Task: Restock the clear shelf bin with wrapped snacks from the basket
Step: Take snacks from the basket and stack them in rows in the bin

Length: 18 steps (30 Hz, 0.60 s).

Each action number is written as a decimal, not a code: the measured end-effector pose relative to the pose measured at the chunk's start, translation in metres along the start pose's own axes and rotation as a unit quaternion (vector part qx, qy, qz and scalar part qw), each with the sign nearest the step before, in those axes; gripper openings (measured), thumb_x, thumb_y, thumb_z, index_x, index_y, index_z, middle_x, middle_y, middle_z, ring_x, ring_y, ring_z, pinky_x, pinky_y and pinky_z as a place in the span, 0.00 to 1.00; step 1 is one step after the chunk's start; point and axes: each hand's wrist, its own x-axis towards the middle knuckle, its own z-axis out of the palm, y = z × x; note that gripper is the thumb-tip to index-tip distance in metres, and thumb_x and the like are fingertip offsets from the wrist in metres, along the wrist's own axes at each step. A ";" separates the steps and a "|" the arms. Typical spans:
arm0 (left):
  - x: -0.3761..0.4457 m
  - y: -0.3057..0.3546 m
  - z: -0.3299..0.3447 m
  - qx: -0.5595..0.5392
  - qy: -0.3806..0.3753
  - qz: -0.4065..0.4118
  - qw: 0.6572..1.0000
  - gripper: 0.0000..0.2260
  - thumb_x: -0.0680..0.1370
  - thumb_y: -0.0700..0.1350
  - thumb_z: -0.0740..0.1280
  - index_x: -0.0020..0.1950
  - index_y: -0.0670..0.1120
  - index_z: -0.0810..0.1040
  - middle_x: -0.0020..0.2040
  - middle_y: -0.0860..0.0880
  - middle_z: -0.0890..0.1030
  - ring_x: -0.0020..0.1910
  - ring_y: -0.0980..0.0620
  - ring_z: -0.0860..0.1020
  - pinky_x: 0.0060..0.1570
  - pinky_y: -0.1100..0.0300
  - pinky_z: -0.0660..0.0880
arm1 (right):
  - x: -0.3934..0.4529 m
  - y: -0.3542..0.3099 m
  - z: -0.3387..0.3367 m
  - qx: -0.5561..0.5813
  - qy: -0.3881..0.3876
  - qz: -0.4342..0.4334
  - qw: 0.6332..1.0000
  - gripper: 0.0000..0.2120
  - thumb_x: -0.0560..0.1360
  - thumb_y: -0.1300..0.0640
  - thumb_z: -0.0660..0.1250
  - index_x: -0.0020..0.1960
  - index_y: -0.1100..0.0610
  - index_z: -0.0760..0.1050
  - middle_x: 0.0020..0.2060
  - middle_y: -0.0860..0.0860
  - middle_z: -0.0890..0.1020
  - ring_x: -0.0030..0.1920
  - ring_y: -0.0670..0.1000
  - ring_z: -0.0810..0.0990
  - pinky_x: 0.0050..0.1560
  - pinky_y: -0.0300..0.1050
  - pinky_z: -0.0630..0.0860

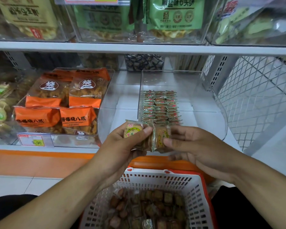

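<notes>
Fingers [145, 130] of both hands around wrapped snacks [149, 138]

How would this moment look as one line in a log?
left hand: holds wrapped snacks | right hand: holds same stack | clear bin: part filled | basket: below

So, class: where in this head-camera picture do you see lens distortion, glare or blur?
Head view: the wide lens bows the shelf edge; glare streaks the clear shelf bin; the upper packets and the snacks in the basket look soft, while the wrapped snacks in both hands are clearer.
</notes>
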 end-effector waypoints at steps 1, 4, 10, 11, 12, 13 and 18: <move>0.000 0.000 -0.001 0.008 -0.002 -0.007 1.000 0.17 0.66 0.49 0.83 0.49 0.46 0.85 0.47 0.42 0.84 0.42 0.50 0.83 0.37 0.60 0.80 | 0.000 -0.001 -0.002 -0.011 0.006 -0.013 1.000 0.20 0.69 0.59 0.74 0.61 0.52 0.82 0.56 0.57 0.85 0.54 0.54 0.85 0.47 0.44 0.82; 0.002 -0.003 0.000 0.025 -0.006 -0.018 1.000 0.19 0.66 0.52 0.82 0.52 0.44 0.85 0.51 0.38 0.85 0.48 0.44 0.82 0.49 0.51 0.79 | 0.000 -0.004 -0.007 -0.039 -0.020 -0.013 0.999 0.27 0.66 0.61 0.77 0.64 0.50 0.80 0.58 0.61 0.83 0.55 0.57 0.84 0.48 0.44 0.81; 0.001 -0.004 0.006 0.052 0.020 -0.021 0.998 0.18 0.63 0.56 0.80 0.48 0.50 0.85 0.45 0.44 0.85 0.42 0.51 0.83 0.37 0.62 0.80 | -0.004 -0.017 -0.024 -0.208 -0.032 -0.010 0.978 0.18 0.62 0.59 0.81 0.50 0.50 0.82 0.49 0.59 0.85 0.48 0.54 0.83 0.54 0.49 0.81; 0.001 -0.004 0.006 0.050 0.022 -0.021 0.998 0.18 0.64 0.56 0.79 0.48 0.49 0.85 0.46 0.44 0.85 0.41 0.52 0.83 0.37 0.63 0.79 | -0.003 -0.021 -0.030 -0.231 0.003 -0.024 0.973 0.17 0.62 0.59 0.81 0.49 0.51 0.81 0.49 0.58 0.86 0.48 0.55 0.84 0.57 0.53 0.80; 0.001 -0.004 0.007 0.046 0.023 -0.022 0.998 0.18 0.64 0.56 0.78 0.49 0.49 0.86 0.46 0.45 0.86 0.41 0.53 0.83 0.37 0.63 0.79 | -0.002 -0.026 -0.036 -0.249 0.044 -0.040 0.967 0.18 0.62 0.60 0.81 0.49 0.52 0.80 0.49 0.58 0.86 0.49 0.57 0.85 0.59 0.56 0.78; 0.002 -0.004 0.008 0.040 0.021 -0.023 0.999 0.17 0.65 0.56 0.77 0.49 0.49 0.86 0.45 0.46 0.86 0.40 0.54 0.84 0.36 0.63 0.79 | 0.000 -0.030 -0.043 -0.262 0.090 -0.053 0.960 0.19 0.62 0.63 0.81 0.49 0.53 0.79 0.50 0.59 0.85 0.49 0.59 0.85 0.59 0.58 0.78; 0.004 -0.009 0.011 0.012 0.033 -0.045 0.998 0.07 0.72 0.54 0.73 0.45 0.53 0.88 0.43 0.47 0.86 0.37 0.55 0.83 0.34 0.61 0.80 | 0.020 -0.038 -0.075 -0.487 0.224 -0.015 0.844 0.18 0.66 0.58 0.80 0.50 0.46 0.77 0.46 0.47 0.81 0.41 0.52 0.81 0.36 0.42 0.70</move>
